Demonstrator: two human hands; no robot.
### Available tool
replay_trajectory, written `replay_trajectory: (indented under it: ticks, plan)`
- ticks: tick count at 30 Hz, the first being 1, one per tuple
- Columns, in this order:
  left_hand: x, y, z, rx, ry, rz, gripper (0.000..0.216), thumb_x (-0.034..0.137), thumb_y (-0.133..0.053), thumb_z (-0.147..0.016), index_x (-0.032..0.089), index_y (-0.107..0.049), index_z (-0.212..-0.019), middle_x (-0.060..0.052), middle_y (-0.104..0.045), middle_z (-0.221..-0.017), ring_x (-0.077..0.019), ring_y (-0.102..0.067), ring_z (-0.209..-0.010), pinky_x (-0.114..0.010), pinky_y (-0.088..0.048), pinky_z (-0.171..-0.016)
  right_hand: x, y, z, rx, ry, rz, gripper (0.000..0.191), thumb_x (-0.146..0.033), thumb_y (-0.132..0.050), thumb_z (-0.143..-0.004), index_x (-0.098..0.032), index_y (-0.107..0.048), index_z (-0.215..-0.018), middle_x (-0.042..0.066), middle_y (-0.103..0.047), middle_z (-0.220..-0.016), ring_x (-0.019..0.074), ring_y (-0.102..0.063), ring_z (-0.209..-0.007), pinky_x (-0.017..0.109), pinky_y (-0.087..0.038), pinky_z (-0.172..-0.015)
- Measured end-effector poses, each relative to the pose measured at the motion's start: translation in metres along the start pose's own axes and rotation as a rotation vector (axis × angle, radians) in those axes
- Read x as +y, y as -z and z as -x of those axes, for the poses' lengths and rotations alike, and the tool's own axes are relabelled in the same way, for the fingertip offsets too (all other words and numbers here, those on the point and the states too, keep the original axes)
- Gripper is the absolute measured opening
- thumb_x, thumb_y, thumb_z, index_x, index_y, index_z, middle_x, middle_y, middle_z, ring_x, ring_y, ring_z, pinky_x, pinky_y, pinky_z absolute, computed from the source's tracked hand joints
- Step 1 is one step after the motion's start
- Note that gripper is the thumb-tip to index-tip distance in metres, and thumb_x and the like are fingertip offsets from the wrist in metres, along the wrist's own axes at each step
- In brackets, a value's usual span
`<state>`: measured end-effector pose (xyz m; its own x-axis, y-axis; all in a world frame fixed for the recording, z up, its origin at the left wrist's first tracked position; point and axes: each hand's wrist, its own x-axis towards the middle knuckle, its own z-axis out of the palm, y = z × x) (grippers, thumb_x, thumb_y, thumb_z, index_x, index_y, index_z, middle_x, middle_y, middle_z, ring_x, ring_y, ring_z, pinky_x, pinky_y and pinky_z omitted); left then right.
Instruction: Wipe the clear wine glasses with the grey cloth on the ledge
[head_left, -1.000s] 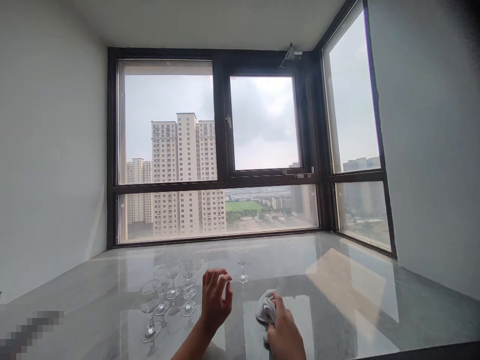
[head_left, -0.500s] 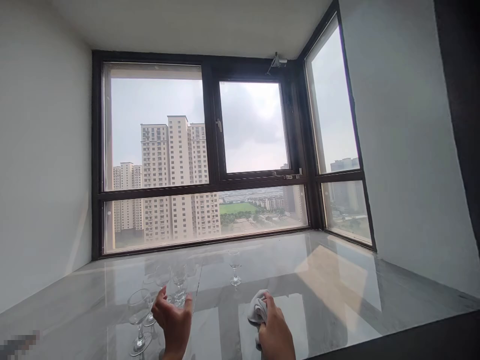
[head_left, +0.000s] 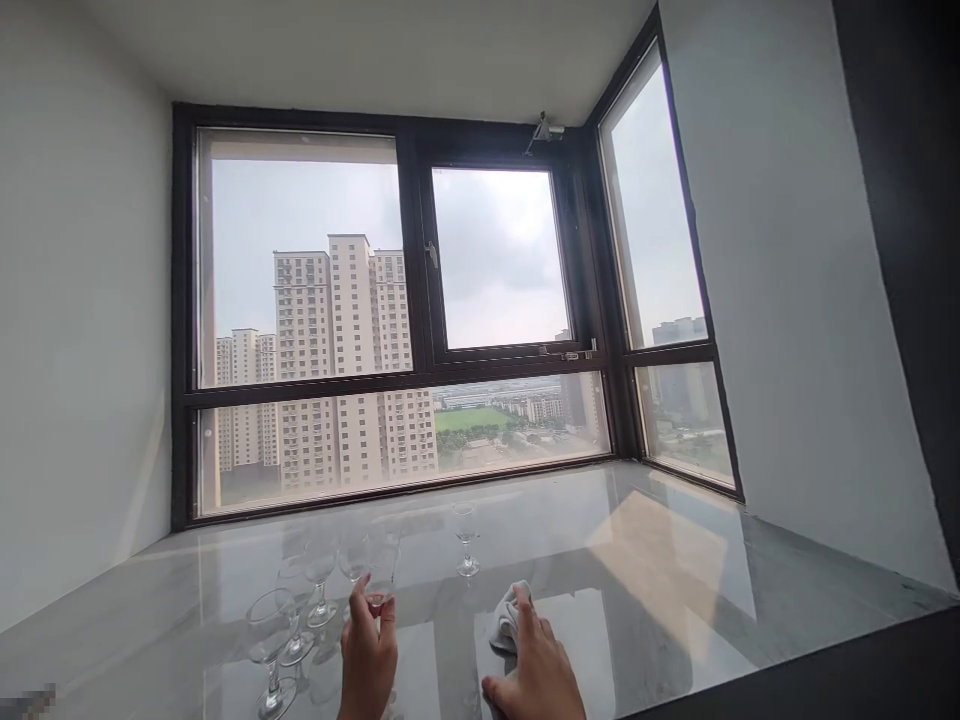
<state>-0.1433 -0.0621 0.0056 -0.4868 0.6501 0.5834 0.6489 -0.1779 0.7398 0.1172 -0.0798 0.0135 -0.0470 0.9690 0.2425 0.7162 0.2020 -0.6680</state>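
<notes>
Your left hand (head_left: 369, 648) has its thumb and finger closed around a clear glass (head_left: 383, 572), just beside the other glasses (head_left: 271, 628) standing upright to its left on the windowsill (head_left: 679, 640). Your right hand (head_left: 540, 662) lies over a pale cloth (head_left: 505, 622), thumb spread; you cannot tell whether it grips it. Another upright glass (head_left: 467, 553) stands apart, toward the window (head_left: 417, 310), between your hands.

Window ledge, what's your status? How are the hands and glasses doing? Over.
Left hand at clear drinking glass, grip unclear. Right hand on crumpled grey-white cloth. More clear stemmed glasses close on the left, possibly in the way.
</notes>
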Motion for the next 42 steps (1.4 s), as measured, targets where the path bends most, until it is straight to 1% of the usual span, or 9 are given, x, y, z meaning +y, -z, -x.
replay_trajectory:
  ticks: [4,8,13,17,21,24,28,34,42]
  plan:
    - [0.028,-0.014,0.011,-0.218,-0.358,0.021,0.051,0.050,-0.043,-0.094,0.022,-0.047,-0.137,-0.009,-0.070,-0.099,-0.0274,-0.065,-0.097,-0.047,-0.046,-0.100,0.003,-0.006,-0.002,-0.048,-0.006,-0.036,0.103,-0.025,-0.065,-0.064,-0.030,-0.021,-0.157,0.009,-0.047,-0.151,0.0351,-0.040,-0.140,0.044,-0.034,-0.110]
    - [0.055,-0.045,0.008,-0.445,-0.506,0.005,0.052,0.045,-0.047,-0.095,0.021,-0.048,-0.142,-0.009,-0.072,-0.092,-0.0268,-0.065,-0.090,-0.040,-0.051,-0.089,0.015,-0.021,-0.007,0.040,0.118,-0.121,0.102,-0.007,-0.051,-0.062,-0.031,-0.022,-0.157,0.006,-0.061,-0.132,0.0233,-0.057,-0.124,0.028,-0.042,-0.099]
    - [0.057,-0.076,0.008,-0.390,-0.452,0.012,0.053,0.040,-0.040,-0.098,0.017,-0.042,-0.146,-0.006,-0.071,-0.086,-0.0208,-0.067,-0.073,-0.029,-0.051,-0.072,0.022,-0.029,-0.009,0.136,0.178,-0.118,0.099,-0.002,-0.045,-0.058,-0.023,-0.032,-0.154,0.005,-0.067,-0.116,0.0188,-0.064,-0.107,0.022,-0.044,-0.094]
    - [0.046,-0.077,0.007,-0.323,-0.411,0.038,0.056,0.049,-0.039,-0.099,0.016,-0.046,-0.144,-0.002,-0.068,-0.076,-0.0187,-0.065,-0.065,-0.026,-0.050,-0.064,0.018,-0.033,-0.008,0.229,0.133,-0.113,0.086,-0.002,-0.041,-0.065,-0.023,-0.040,-0.149,0.007,-0.069,-0.109,0.0199,-0.067,-0.098,0.023,-0.048,-0.083]
    - [0.046,-0.075,0.007,-0.289,-0.379,0.022,0.052,0.050,-0.046,-0.095,0.019,-0.055,-0.136,0.001,-0.066,-0.072,-0.0169,-0.065,-0.061,-0.024,-0.049,-0.061,0.019,-0.037,-0.010,0.447,0.141,-0.291,0.070,-0.008,-0.039,-0.073,-0.021,-0.048,-0.141,0.008,-0.071,-0.107,0.0216,-0.068,-0.100,0.026,-0.052,-0.080]
    - [0.052,-0.074,0.011,-0.357,-0.384,-0.037,0.043,0.043,-0.055,-0.090,0.023,-0.061,-0.128,0.002,-0.068,-0.073,-0.0168,-0.066,-0.063,-0.024,-0.048,-0.062,0.022,-0.033,-0.013,0.586,0.186,-0.440,0.059,-0.017,-0.044,-0.077,-0.022,-0.050,-0.136,0.007,-0.073,-0.103,0.0228,-0.071,-0.098,0.030,-0.055,-0.083]
    - [0.058,-0.069,0.017,-0.467,-0.383,-0.077,0.044,0.032,-0.057,-0.085,0.025,-0.062,-0.128,0.002,-0.071,-0.077,-0.0165,-0.066,-0.068,-0.024,-0.048,-0.066,0.017,-0.024,-0.014,0.645,0.244,-0.526,0.056,-0.023,-0.052,-0.078,-0.022,-0.049,-0.134,0.006,-0.074,-0.104,0.0234,-0.072,-0.097,0.031,-0.056,-0.082]
    - [0.063,-0.068,0.021,-0.587,-0.432,-0.114,0.054,0.020,-0.053,-0.079,0.022,-0.062,-0.132,0.000,-0.072,-0.079,-0.0171,-0.065,-0.070,-0.026,-0.048,-0.069,0.000,-0.025,-0.012,0.721,0.209,-0.577,0.052,-0.024,-0.049,-0.079,-0.023,-0.050,-0.131,0.005,-0.073,-0.103,0.0226,-0.071,-0.093,0.032,-0.055,-0.081]
    - [0.073,-0.068,0.025,-0.670,-0.542,-0.174,0.052,0.028,-0.065,-0.081,0.027,-0.063,-0.132,-0.002,-0.073,-0.080,-0.0215,-0.065,-0.074,-0.030,-0.046,-0.072,-0.009,-0.010,-0.016,0.756,0.137,-0.621,0.050,-0.028,-0.051,-0.079,-0.024,-0.051,-0.129,0.005,-0.073,-0.104,0.0236,-0.071,-0.095,0.032,-0.054,-0.081]
